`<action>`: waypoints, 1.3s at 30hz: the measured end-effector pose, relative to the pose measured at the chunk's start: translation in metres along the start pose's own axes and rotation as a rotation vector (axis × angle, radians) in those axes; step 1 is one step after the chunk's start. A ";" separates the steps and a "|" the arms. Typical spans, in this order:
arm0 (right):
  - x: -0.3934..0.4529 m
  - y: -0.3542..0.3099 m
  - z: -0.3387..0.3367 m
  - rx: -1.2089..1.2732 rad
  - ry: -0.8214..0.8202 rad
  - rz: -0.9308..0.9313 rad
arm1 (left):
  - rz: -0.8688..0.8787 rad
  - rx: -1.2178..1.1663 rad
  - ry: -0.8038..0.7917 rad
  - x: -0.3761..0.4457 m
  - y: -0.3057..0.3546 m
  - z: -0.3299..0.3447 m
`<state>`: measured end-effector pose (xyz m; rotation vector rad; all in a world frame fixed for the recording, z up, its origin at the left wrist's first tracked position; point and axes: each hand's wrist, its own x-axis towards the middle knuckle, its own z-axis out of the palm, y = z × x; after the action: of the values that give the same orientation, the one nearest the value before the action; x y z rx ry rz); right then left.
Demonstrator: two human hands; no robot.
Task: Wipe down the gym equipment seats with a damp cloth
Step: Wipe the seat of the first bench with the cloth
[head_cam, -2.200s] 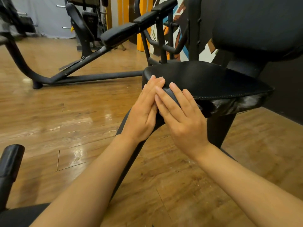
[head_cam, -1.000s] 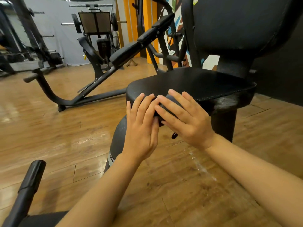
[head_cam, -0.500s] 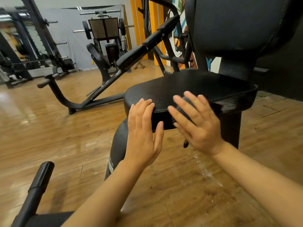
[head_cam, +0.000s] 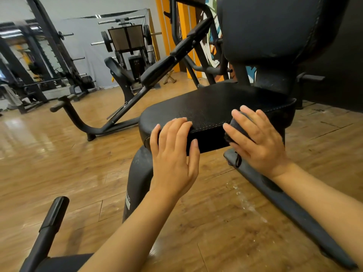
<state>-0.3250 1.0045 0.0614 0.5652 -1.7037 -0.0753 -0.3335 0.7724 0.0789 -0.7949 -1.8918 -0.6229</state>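
A black padded seat [head_cam: 216, 103] on a gym machine fills the middle of the head view, with its black backrest [head_cam: 275, 28] rising behind it. My right hand [head_cam: 255, 140] presses a dark grey cloth [head_cam: 233, 126] flat against the seat's front edge, right of centre. Most of the cloth is hidden under the fingers; a small loop of it hangs below. My left hand [head_cam: 172, 152] rests with straight fingers on the front edge at the seat's left corner, holding nothing.
The machine's black base beam [head_cam: 284, 201] runs along the wooden floor [head_cam: 59, 158] under my right forearm. A black handle [head_cam: 49, 228] sticks up at the lower left. An angled bench frame [head_cam: 121, 114] and weight racks [head_cam: 39, 61] stand behind on the left.
My hands have come apart: the right one slid the cloth rightwards along the seat's front edge, while the left stayed at the left corner. The camera has tilted upwards.
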 end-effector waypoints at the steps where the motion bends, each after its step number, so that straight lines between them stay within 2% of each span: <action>1: 0.001 -0.010 0.002 0.026 0.010 0.071 | -0.009 0.016 0.006 0.001 0.002 0.003; 3: 0.008 -0.036 0.009 0.070 0.051 0.210 | -0.014 0.033 0.025 0.001 0.004 0.007; 5: 0.016 -0.060 0.017 0.083 0.076 0.257 | 0.002 0.046 0.038 -0.001 0.002 0.010; 8: 0.028 -0.076 0.025 0.102 0.098 0.206 | 0.019 0.065 0.038 -0.002 -0.002 0.010; 12: 0.016 -0.043 0.015 0.074 0.066 0.057 | 0.008 0.085 0.030 -0.001 0.001 0.008; 17: -0.010 0.002 0.000 0.077 0.084 0.296 | 0.028 0.163 -0.002 0.000 0.022 0.013; 22: 0.002 -0.026 0.012 0.098 0.168 0.379 | 0.041 0.252 0.016 0.000 0.026 0.023; 24: 0.007 -0.036 0.015 0.088 0.170 0.345 | 0.053 0.270 0.030 -0.001 0.023 0.026; 27: 0.012 -0.037 0.014 0.097 0.125 0.198 | 0.050 0.276 0.053 -0.001 0.024 0.027; 30: 0.010 -0.013 0.005 0.078 0.079 -0.033 | 0.024 0.278 0.066 0.000 0.026 0.029; 32: 0.002 0.012 -0.003 0.042 0.052 -0.096 | 0.010 0.283 0.068 0.000 0.029 0.030; 35: -0.016 0.041 -0.010 0.075 0.059 0.110 | 0.046 0.316 0.012 0.002 0.040 0.030; 39: -0.023 0.043 -0.007 0.182 0.174 0.425 | 0.043 0.356 -0.052 0.010 0.057 0.039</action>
<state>-0.3295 1.0532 0.0576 0.3207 -1.6352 0.4251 -0.3165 0.8399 0.0766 -0.6221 -1.9537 -0.2286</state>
